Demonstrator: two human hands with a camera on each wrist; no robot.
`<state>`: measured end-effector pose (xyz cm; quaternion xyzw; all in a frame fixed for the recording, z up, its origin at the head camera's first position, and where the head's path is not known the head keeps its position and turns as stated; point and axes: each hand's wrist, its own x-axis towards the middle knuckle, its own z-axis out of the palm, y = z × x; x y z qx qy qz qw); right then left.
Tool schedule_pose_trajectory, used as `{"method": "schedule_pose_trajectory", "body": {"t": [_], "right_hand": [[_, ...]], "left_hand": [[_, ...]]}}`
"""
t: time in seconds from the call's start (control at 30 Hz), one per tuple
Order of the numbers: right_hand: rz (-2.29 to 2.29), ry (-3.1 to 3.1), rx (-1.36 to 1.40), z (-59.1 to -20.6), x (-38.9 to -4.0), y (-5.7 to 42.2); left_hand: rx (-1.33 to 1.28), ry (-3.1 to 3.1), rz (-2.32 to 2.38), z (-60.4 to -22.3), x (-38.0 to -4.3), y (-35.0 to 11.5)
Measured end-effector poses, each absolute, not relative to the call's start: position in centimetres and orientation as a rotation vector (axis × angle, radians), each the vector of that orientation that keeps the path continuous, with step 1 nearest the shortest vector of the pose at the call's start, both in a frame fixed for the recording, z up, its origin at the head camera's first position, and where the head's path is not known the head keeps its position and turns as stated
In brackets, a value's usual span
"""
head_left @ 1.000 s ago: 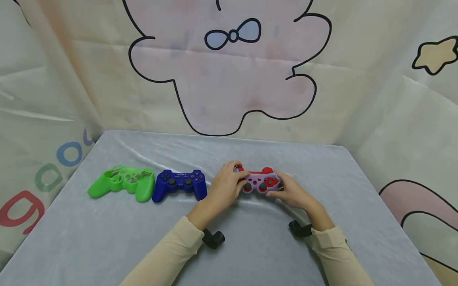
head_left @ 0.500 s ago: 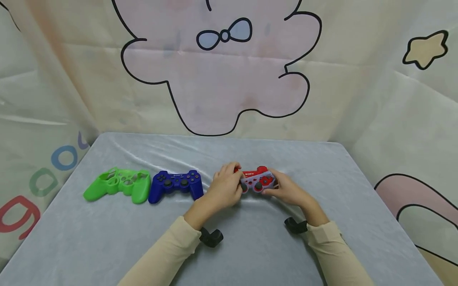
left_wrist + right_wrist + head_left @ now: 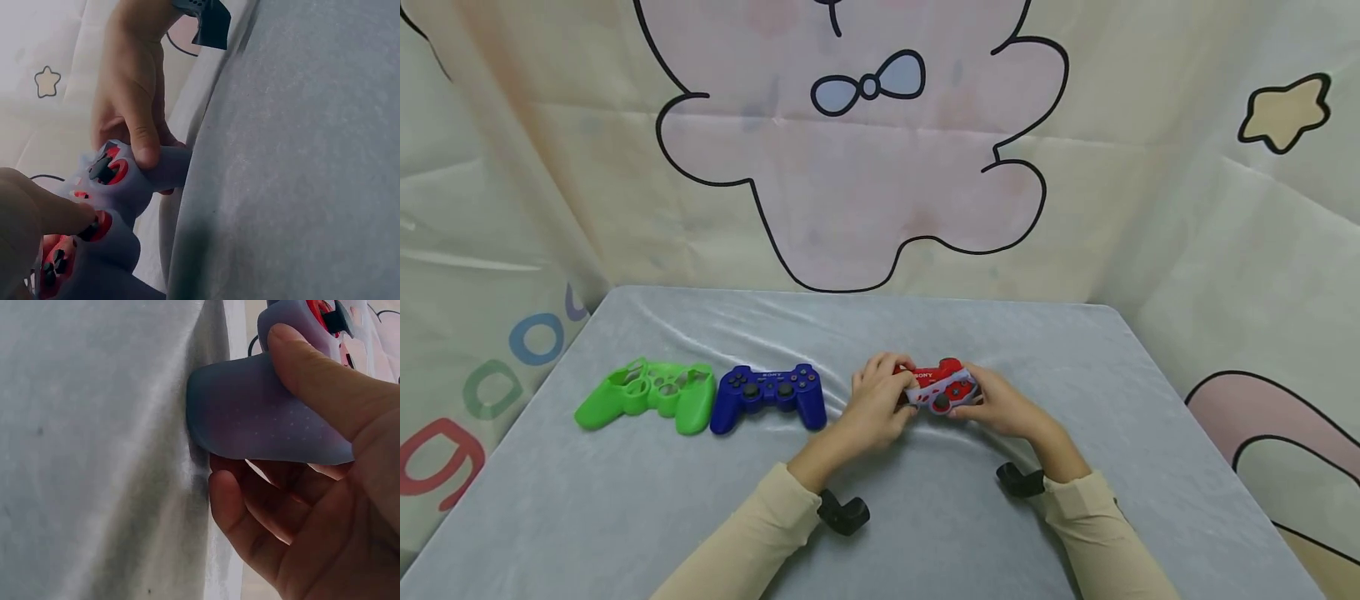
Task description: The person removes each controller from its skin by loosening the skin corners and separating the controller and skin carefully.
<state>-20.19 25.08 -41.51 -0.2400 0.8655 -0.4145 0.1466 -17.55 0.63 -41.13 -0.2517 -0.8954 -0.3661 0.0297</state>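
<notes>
Between the two hands is a red game controller (image 3: 935, 375) with a translucent pale purple silicone cover (image 3: 262, 415) partly over it. The cover lies across the front and the handles, while the red top face with SONY lettering shows bare in the head view. My left hand (image 3: 877, 402) grips the controller's left end, largely hiding it; in the left wrist view a digit touches the face near a thumbstick (image 3: 97, 226). My right hand (image 3: 1003, 406) holds the right handle, thumb on the cover and fingers curled underneath. The handle ends are at or close to the cloth.
Left of the hands, a blue game controller (image 3: 767, 395) lies on the grey cloth-covered table (image 3: 925, 533). Beside it is an empty green silicone controller cover (image 3: 651, 392). A printed curtain (image 3: 865, 192) stands behind the table. Black wrist mounts (image 3: 844, 512) stick out below both wrists.
The purple cover has slid down toward the front edge, so more of the controller's red top face and its lettering shows. Both hands keep their hold; the head view shifts slightly.
</notes>
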Motion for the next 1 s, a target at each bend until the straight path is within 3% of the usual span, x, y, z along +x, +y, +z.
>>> {"method": "schedule_pose_trajectory", "body": {"t": [0.4,0.63,1.0], "right_hand": [[-1.301,2.421,-0.666,-42.5,-19.9,25.3],[-1.309,2.420,-0.630,-42.4,-20.0,25.4],[-1.214,2.516,-0.625,-42.2,-20.4,25.4]], "left_hand": [[-0.899,-2.746,-0.883,-41.6,-17.5,0.0],[-0.983,-2.586,-0.999,-42.3,-17.9,0.2],[-0.855,-2.714,-0.891,-41.9,-18.4,-0.1]]}}
